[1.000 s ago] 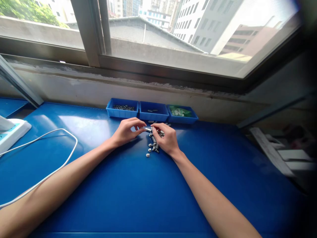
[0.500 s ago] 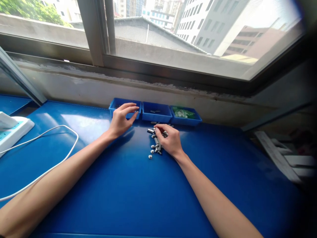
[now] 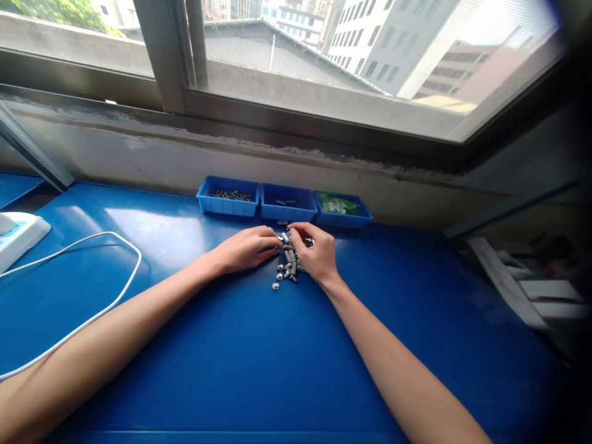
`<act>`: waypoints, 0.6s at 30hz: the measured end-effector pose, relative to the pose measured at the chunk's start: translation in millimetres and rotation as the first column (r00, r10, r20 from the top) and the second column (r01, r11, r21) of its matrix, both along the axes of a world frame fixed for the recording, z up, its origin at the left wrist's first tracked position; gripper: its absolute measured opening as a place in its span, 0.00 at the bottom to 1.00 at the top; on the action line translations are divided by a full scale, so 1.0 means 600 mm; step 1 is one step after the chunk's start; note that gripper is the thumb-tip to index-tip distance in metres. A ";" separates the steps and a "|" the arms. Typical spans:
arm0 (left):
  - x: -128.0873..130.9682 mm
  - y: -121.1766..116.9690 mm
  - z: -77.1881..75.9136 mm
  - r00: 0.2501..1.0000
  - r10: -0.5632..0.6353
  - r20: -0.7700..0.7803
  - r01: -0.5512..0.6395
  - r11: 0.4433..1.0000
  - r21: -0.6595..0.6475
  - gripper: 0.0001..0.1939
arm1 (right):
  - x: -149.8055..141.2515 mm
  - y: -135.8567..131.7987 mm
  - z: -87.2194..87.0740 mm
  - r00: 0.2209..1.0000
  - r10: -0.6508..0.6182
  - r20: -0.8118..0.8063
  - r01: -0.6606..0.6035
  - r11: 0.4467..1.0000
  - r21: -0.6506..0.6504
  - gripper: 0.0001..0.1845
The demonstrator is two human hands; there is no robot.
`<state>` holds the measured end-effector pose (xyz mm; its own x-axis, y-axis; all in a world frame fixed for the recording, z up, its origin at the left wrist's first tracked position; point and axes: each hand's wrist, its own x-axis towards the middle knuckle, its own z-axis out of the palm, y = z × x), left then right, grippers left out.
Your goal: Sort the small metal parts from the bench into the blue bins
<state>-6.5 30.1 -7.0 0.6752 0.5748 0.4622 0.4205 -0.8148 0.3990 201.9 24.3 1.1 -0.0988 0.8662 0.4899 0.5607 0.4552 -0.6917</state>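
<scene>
While both hands sit at the pile: the metal parts (image 3: pixel 290 258) lie loose on the desk (image 3: pixel 240 364), in front of the bins.
Long axes: mixed; several cylinders (image 3: pixel 294 268) in the middle slant or run away from the person, while a single cylinder (image 3: pixel 282 222) beyond the pile lies crosswise.
Round-headed pieces (image 3: pixel 276 286): three, spaced along the near left edge; which way their shanks point is too small to tell.
Look: silver-grey, shiny, slim cylinders mixed with short pieces.
Right hand (image 3: pixel 316 251): over the pile's right side, thumb and forefinger nearly meeting; I cannot tell whether anything is pinched there.
Left hand (image 3: pixel 250 248): low at the pile's left edge, fingers bent; its grip is hidden.
Bins: three blue ones in a row; the left bin (image 3: pixel 230 207) holds many small metal pieces, the middle bin (image 3: pixel 287 213) a few, the right bin (image 3: pixel 345 219) a green bag (image 3: pixel 340 204).
Surface: blue, glossy, bright with window light at left, where a white cable (image 3: pixel 135 271) loops near a white socket block (image 3: pixel 23 242).
Room: scuffed wall (image 3: pixel 139 139), dark window frame (image 3: pixel 277 115), buildings (image 3: pixel 365 40) outside.
</scene>
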 end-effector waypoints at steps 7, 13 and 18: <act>-0.005 0.005 0.000 0.943 0.113 0.313 -0.028 0.964 -0.265 0.12 | 0.000 -0.001 0.001 1.000 0.009 0.004 -0.009 1.000 -0.006 0.09; -0.023 0.019 0.010 0.818 0.364 0.445 0.014 0.762 -0.648 0.20 | 0.000 -0.002 0.003 0.999 0.031 0.025 -0.031 1.000 0.003 0.09; -0.027 0.022 0.009 0.767 0.423 0.482 0.011 0.743 -0.670 0.22 | -0.001 -0.003 0.004 0.999 0.025 0.040 -0.025 1.000 0.005 0.09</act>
